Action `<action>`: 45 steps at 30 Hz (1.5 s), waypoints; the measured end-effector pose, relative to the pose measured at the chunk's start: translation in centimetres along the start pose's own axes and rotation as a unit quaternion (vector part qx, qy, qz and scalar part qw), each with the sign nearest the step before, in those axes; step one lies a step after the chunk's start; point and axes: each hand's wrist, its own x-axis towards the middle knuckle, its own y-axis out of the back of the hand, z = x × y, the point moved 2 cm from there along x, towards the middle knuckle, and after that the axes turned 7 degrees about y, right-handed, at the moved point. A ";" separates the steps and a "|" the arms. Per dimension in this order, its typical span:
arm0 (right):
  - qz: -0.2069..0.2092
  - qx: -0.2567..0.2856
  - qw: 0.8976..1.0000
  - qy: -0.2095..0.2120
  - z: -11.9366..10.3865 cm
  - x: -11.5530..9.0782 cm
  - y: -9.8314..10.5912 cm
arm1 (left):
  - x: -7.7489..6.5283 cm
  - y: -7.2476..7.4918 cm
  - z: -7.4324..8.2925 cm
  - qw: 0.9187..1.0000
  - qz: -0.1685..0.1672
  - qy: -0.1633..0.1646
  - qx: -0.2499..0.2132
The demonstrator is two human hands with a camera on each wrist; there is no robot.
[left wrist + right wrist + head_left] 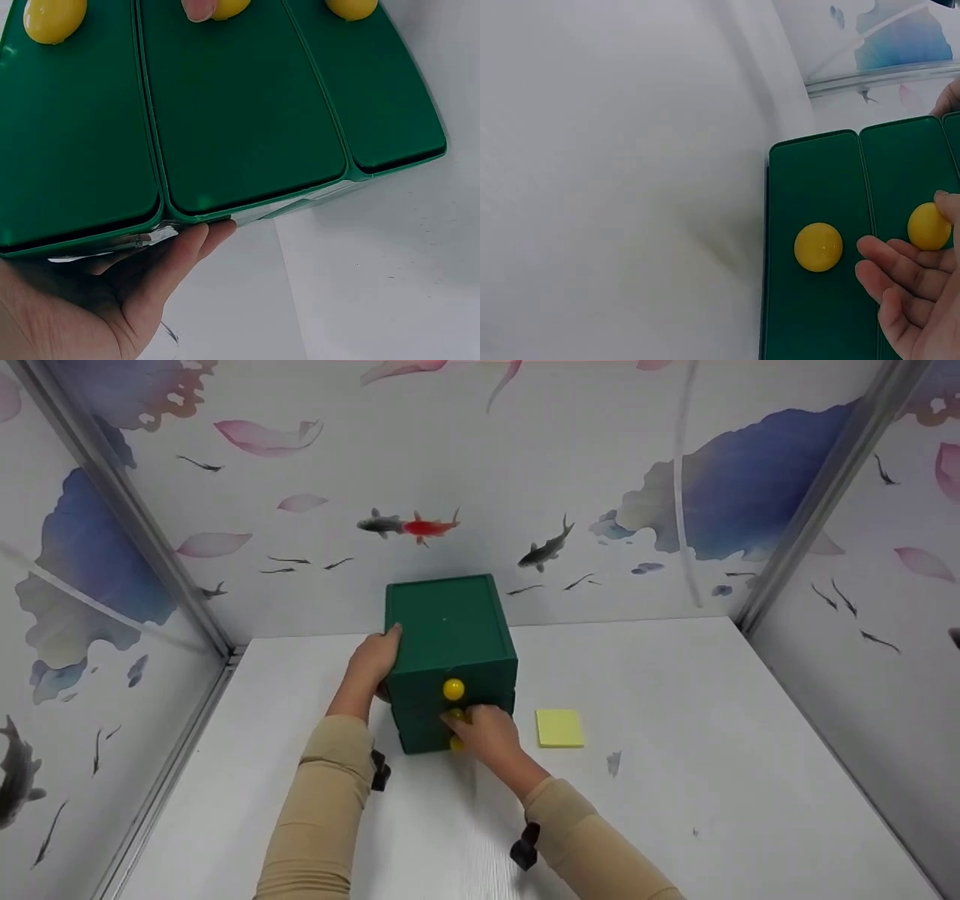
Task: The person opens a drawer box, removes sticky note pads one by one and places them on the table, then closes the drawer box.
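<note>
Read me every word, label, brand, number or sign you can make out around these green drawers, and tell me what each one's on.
No readable text in any view.
Green drawers and yellow knobs: no lettering visible.
Yellow square: no writing visible.
Backdrop: pictures only, such as fish and petals.
Black wrist devices: too small and dark to tell.

Head view was evenly lit, slightly grey. Faint shadow (471,780) fell on the white surface (660,720) just nearside of the right fingers (487,718). Pale glare streaks (679,472) showed beyond them. Right wrist view was dimmer, with glints on the yellow knobs (818,247) by the fingers. Left wrist view: green box (240,112) edge looked bowed, above and right of the left fingers (178,259).
</note>
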 end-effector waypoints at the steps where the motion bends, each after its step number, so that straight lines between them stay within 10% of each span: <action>1: 0.000 0.010 1.000 0.001 0.1 0.1 0.1 | 0.0 0.0 0.0 1.000 0.000 0.001 -0.004; 28: -0.031 0.113 0.993 -0.020 0.5 -2.2 0.3 | 0.3 0.1 0.2 1.000 -0.006 0.021 -0.016; 45: -0.040 0.087 0.995 -0.012 0.9 -3.9 0.6 | 0.5 -0.1 0.3 1.000 -0.006 0.015 -0.014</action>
